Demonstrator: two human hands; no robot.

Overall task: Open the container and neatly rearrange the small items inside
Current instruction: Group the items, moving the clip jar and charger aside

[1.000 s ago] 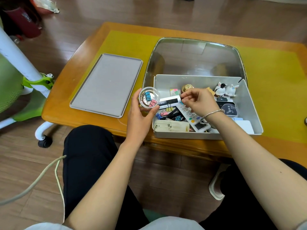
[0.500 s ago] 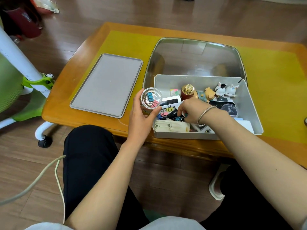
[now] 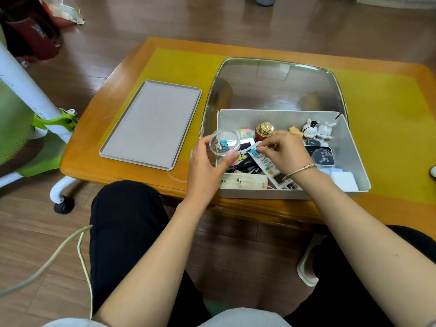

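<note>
From the head view, the grey container (image 3: 349,147) sat open at centre right of the frame on the worktop (image 3: 113,147), crammed with small items. The left hand (image 3: 207,166) curled round a clear cup (image 3: 224,143) at the container's left wall. The right hand (image 3: 285,149) had its fingers (image 3: 265,147) clamped on 1 blue binder clip (image 3: 253,151): light, stiff, springy, probably best pinched by its body.

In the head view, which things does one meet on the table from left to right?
Flat grey rectangular lid → clear round plastic cup in the left hand → right hand pinching a blue binder clip → two white rabbit figurines.
</note>
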